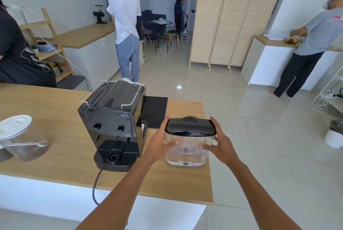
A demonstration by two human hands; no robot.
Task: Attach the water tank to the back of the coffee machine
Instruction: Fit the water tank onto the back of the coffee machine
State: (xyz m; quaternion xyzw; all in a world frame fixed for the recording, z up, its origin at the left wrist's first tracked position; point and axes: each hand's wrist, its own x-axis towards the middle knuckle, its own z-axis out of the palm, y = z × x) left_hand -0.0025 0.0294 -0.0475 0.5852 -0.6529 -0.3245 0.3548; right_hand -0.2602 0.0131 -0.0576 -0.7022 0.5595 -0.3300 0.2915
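The water tank [186, 155], clear plastic with a black lid [191, 125], stands on the wooden counter [55, 155] near its right edge. My left hand [158, 143] presses against the tank's left side, thumb across the front. My right hand [221, 148] clasps the right side, fingers up at the lid's corner. The black coffee machine [111, 116] stands just left of the tank with its back towards me. Slots and a round socket show on its rear base [114, 156]. A small gap separates tank and machine.
A black power cord [95, 185] hangs from the machine over the counter's front edge. A black drip mat [154, 111] lies behind the tank. A clear canister with a white lid and a scoop [20, 137] stands far left. Several people stand around the room beyond.
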